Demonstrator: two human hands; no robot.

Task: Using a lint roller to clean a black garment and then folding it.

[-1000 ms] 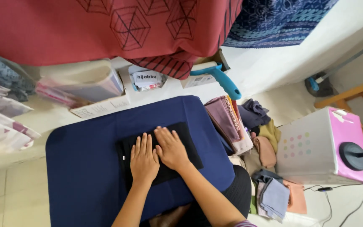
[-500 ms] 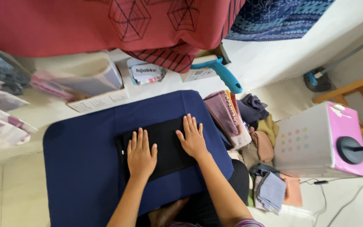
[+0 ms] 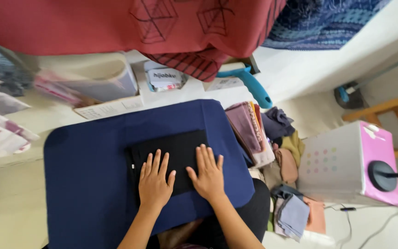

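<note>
Black folded cloth (image 3: pixel 173 154) lay on a navy board (image 3: pixel 88 184). Left hand (image 3: pixel 155 182) and right hand (image 3: pixel 207 177) pressed flat on it, fingers spread open.

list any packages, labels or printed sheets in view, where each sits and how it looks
Small packet: beyond the navy pad, white label on clear wrap.
Printed sheet: at the pad's far edge, flat, white, gridded.
Box: right of the pad, white with coloured dots, pink side.

Two hands (image 3: pixel 155 184) lay on one black folded cloth (image 3: pixel 171 150), atop one navy board (image 3: pixel 88 175), beside one pink-sided box (image 3: pixel 346 166).
</note>
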